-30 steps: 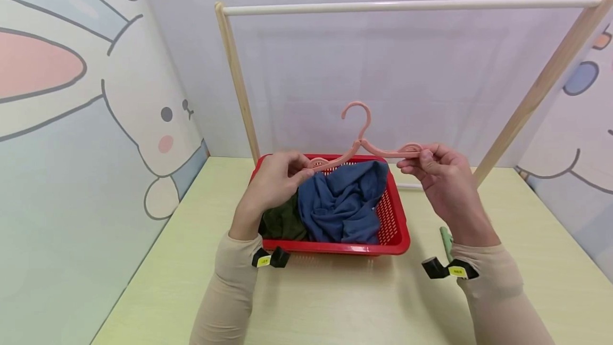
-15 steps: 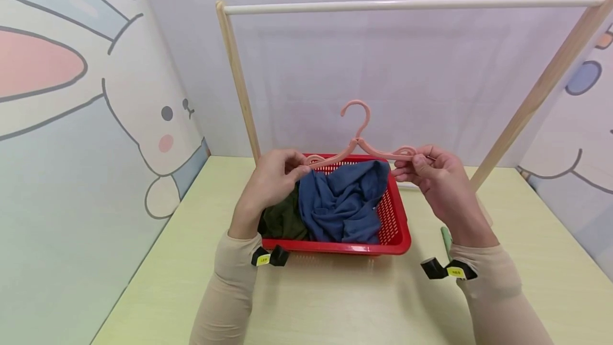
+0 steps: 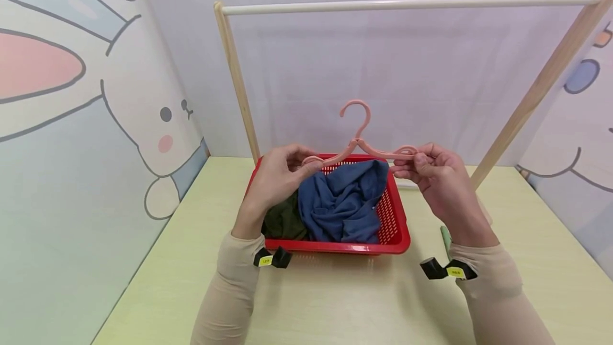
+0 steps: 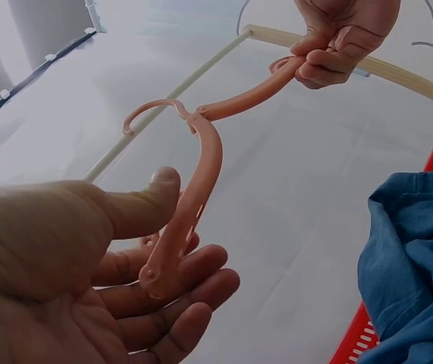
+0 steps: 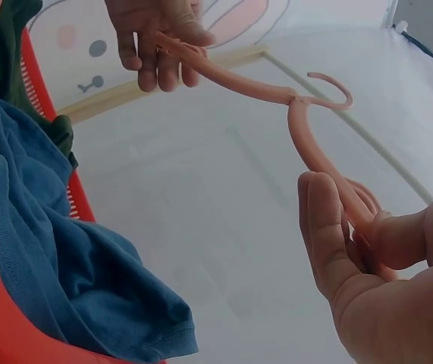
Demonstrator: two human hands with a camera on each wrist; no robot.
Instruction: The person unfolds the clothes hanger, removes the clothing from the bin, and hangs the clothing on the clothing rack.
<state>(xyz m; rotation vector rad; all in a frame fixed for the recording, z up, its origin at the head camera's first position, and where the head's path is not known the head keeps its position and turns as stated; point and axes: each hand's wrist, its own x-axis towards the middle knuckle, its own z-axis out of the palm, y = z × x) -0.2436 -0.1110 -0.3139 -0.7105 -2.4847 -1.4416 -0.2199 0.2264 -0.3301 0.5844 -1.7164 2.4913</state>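
Observation:
A pink plastic clothes hanger (image 3: 357,141) is held level in the air, its hook pointing up, above the back of a red basket (image 3: 335,247). My left hand (image 3: 272,182) pinches its left end; in the left wrist view the thumb presses on the hanger arm (image 4: 208,155) over the fingers. The right end is pinched between thumb and fingers of my right hand (image 3: 445,190), as the right wrist view also shows on the hanger arm (image 5: 305,136). Inside the basket lie a crumpled blue garment (image 3: 342,206) and a dark green one (image 3: 286,221), partly behind my left hand.
A rack with a white rail (image 3: 412,5) and wooden legs (image 3: 536,95) stands behind the basket. On the table (image 3: 335,302), a green object (image 3: 446,236) lies partly hidden under my right wrist. A wall with rabbit drawings (image 3: 158,111) rises at the left.
The hanger has shifted slightly left with my right hand. My left hand has slid a little further right along its end, thumb now over the loop.

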